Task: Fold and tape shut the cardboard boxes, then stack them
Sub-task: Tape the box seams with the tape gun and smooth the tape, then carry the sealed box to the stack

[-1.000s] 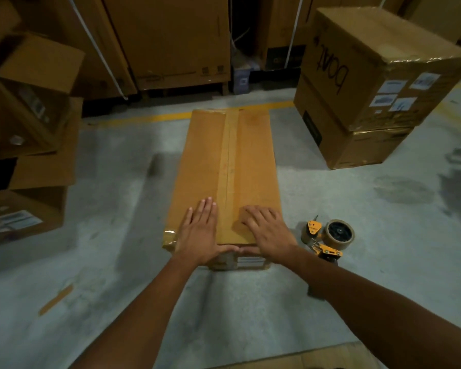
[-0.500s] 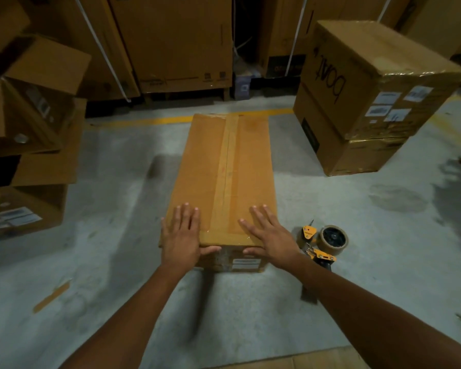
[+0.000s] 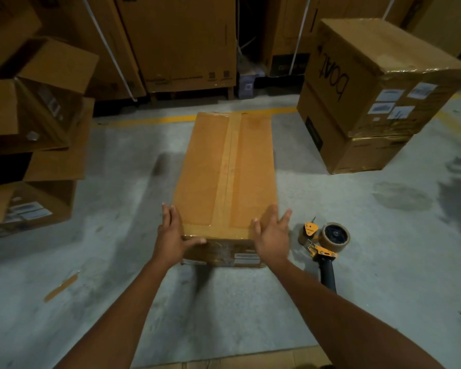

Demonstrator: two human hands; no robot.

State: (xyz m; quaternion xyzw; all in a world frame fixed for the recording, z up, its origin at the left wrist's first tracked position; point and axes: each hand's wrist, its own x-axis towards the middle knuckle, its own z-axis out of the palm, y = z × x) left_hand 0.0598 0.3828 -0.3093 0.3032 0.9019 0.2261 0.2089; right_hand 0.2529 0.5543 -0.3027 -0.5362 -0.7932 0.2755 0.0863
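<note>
Two hands (image 3: 171,237) (image 3: 273,237), one tape dispenser (image 3: 324,242)

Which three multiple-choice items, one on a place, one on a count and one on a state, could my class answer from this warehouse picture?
1. Where does the yellow-and-black handheld tape dispenser lie?
A. On the grey concrete floor, right of the long flat brown cardboard box
B. On top of that box
C. Inside an open carton

2. How many sealed brown cardboard boxes form the far-right stack?
A. One
B. Two
C. Three

3. In what state is the long box's top?
A. Flaps standing open
B. Taped shut along its centre seam
C. Torn through

Key: 1 A, it lies on the floor beside the box's near right corner; 2 B, one box sits on another; 3 B, a tape strip runs the top's whole length.
</note>
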